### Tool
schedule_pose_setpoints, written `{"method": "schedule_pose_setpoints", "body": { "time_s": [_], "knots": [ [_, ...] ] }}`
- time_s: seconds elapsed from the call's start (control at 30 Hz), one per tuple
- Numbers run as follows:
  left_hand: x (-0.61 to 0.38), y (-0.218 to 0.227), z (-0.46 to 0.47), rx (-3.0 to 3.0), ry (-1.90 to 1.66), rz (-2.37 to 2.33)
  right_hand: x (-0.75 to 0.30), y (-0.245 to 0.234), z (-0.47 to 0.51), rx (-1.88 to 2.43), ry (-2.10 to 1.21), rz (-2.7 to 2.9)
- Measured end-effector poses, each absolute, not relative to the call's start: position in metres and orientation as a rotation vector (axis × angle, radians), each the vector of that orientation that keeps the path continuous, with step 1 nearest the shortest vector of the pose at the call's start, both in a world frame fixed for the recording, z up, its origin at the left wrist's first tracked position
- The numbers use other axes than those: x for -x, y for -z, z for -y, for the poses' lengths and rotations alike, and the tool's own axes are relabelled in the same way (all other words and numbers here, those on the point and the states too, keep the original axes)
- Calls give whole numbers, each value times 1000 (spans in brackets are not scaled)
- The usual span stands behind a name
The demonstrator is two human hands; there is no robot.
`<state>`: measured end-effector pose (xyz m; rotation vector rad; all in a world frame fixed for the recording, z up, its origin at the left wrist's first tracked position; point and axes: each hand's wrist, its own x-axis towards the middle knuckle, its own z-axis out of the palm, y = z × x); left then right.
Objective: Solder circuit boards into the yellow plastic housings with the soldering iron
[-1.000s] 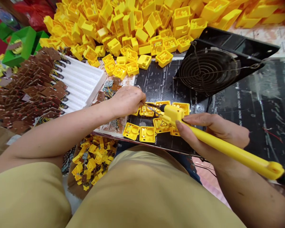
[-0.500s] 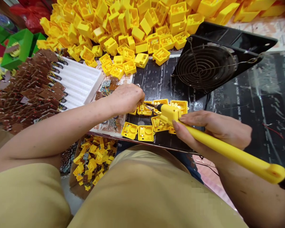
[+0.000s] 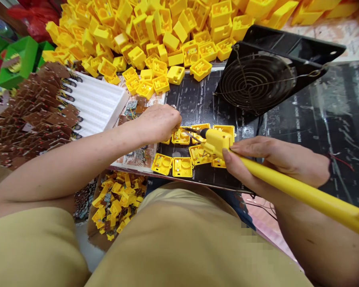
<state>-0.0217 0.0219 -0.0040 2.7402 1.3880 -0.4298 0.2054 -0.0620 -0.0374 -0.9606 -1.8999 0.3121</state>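
From a distance I am reading the bench from its left end, where brown circuit boards (image 3: 30, 115) are lying in a steep heap against a ridged white foam block (image 3: 98, 97). Next, the left hand (image 3: 163, 121) is hanging over the upper row of open yellow cases (image 3: 180, 137), its fingers curling together; their tips are hiding from me, so I am unable to tell whether they are pinching anything. Just beside them the dark tip of the yellow tool (image 3: 287, 185) (it is looking like a soldering iron, though I am judging by shape alone) is pointing leftward above those cases. I am worrying most about this spot: if that tip is running hot, a small slip could be burning the fingers or marking a case wall. Under the tool, the lower row of cases (image 3: 182, 167) is sitting near the table edge, and a dipping tool body could be pushing one askew. Behind, a black fan (image 3: 254, 81) is facing the work. Farthest right, the right hand (image 3: 283, 157) is clamping the tool's handle between thumb and fingers, and with so much handle extending behind that grip, a bump there could be swinging the tip sideways
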Motion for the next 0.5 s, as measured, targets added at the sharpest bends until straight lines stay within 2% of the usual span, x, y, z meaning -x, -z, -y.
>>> {"method": "schedule_pose_setpoints", "body": {
  "time_s": [0.33,0.5],
  "knots": [
    [27,5,-15,-2743,385,-1428,-215,44,67,1025,-71,1948],
    [34,12,-8,-2687,217,-1484,-215,39,66,1026,-6,1996]
  ]
}}
